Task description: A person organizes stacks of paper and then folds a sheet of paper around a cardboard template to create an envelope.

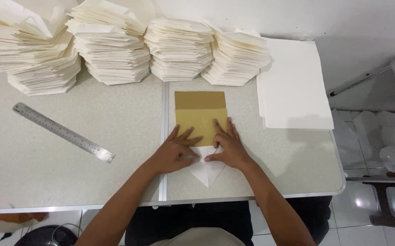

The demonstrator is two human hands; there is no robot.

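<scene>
Speckled grey table [47, 159] carries your work: both hands press flat, fingers spread and gripping nothing, your left hand [174, 154] and right hand [228, 148] on a white folded paper [208, 172] under a tan card [200, 116], ruler [63, 132] left.

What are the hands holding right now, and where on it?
Nothing is lifted: left hand and right hand press the tan card and white paper flat.

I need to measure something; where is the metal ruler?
The metal ruler lies diagonally on the table's left half, below the paper stacks, left of the left hand.
</scene>
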